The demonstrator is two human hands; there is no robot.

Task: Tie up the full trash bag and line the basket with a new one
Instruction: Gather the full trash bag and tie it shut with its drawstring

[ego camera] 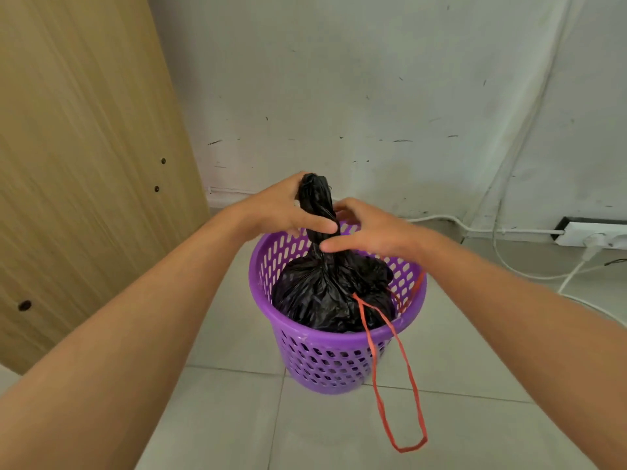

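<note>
A full black trash bag (319,293) sits inside a purple perforated basket (325,361) on the tiled floor. Its top is gathered into a twisted upright neck (315,201). My left hand (281,208) grips that neck from the left, thumb across the front. My right hand (369,232) is at the neck from the right, its fingers curled around the lower part. A red drawstring loop (400,385) hangs out of the bag, over the basket's front rim and down its side.
A wooden panel (78,157) stands at the left. The white wall (373,96) is right behind the basket. A white power strip (593,234) with plugged cables lies on the floor at the right.
</note>
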